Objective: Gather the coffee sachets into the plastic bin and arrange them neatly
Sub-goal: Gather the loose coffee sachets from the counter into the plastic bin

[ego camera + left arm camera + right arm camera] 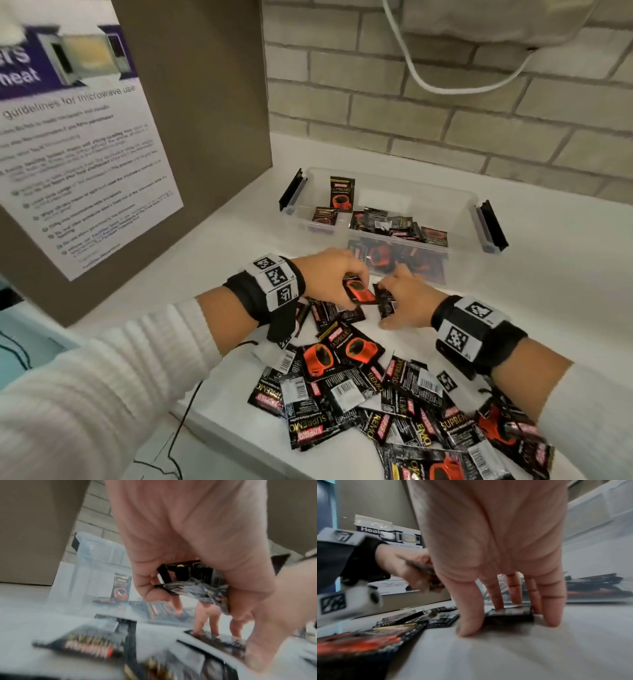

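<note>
A clear plastic bin (404, 186) with black latches stands on the white counter by the wall, with several black-and-red coffee sachets (394, 222) lying loosely inside and one upright. My left hand (356, 284) hovers just before the bin and grips a small bundle of sachets (193, 588). Beside it, my right hand (488, 619) reaches down with straight fingers (514, 588) touching a single sachet (510, 613) flat on the counter, the thumb resting beside it. Many more sachets (376, 394) lie scattered in a pile under and behind my wrists.
A brown cabinet side with a taped microwave notice (85, 154) rises at the left, close to the bin's left end (96, 563). A brick wall and a hanging white cord (445, 85) are behind. The counter's front edge runs just below the pile.
</note>
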Available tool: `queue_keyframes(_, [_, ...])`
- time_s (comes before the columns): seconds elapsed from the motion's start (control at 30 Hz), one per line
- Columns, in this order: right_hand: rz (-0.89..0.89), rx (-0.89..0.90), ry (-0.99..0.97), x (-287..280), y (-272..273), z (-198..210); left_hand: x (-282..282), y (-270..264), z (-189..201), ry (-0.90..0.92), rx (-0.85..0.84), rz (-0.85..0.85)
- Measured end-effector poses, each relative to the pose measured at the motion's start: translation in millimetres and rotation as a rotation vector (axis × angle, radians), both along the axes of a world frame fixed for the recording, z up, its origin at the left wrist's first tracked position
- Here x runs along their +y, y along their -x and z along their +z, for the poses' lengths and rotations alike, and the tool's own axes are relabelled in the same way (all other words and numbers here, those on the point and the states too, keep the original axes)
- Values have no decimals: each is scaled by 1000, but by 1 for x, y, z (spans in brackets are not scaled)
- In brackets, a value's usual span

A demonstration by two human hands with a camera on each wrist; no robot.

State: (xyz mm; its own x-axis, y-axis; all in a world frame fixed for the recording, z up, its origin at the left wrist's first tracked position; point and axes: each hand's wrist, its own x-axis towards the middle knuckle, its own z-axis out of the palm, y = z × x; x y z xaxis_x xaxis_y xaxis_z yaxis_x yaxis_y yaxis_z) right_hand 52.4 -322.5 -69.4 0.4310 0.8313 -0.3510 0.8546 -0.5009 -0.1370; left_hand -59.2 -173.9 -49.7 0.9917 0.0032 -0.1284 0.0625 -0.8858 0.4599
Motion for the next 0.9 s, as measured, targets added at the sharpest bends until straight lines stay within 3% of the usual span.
queue_keyframes(0.17, [124,-175,-250,14,8,6,22,-5,43,269,-270,124])
queue_keyframes(0.27, [36,-130,-607,23,9,27,39,-18,67,352,-391,270])
queue_keyframes(0.4, [-89,-30,-1096,31,2,55,56,-39,75,353,-408,418])
queue_keyframes(0.57, [-37,-115,-907,43,-40,42,58,-54,65,148,-158,401])
queue_keyframes(0.63, [-34,-128,-877,47,-48,35,60,-48,59,141,-176,403])
queue_keyframes(0.77, [1,-149,-836,53,-46,39,60,-22,50,252,-394,516])
queue_keyframes(0.83, [148,-62,-921,56,-31,44,57,0,47,316,-426,571])
queue_keyframes(0.9, [357,35,-893,58,-9,42,54,23,42,292,-308,575])
